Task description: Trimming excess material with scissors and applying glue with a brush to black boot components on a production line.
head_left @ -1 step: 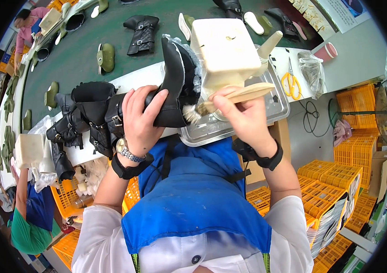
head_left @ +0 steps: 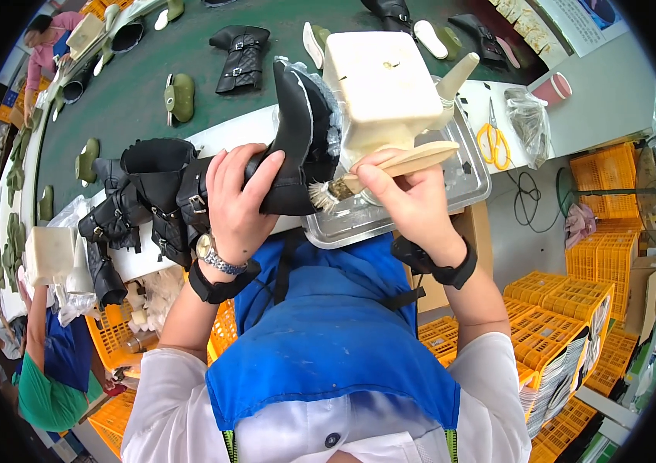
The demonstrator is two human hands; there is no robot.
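My left hand is wrapped round a black boot, whose sole side faces right and shows a pale, ragged lining edge. Between the fingers and thumb of my right hand is a wooden-handled brush. Its pale, splayed bristles touch or nearly touch the boot's lower edge; I cannot tell which. Behind my right hand stands a cream, box-shaped container with a spout-like arm, over a clear shallow tray. Several black buckled boots lie against the left of my left hand.
Orange-handled scissors and a plastic bag lie right of the tray. Green shoe lasts and a black boot upper rest on the green belt. Yellow crates stack at lower right. Other people work at left.
The brush and my right hand have shifted very slightly left. My left hand and the boot stay in place.
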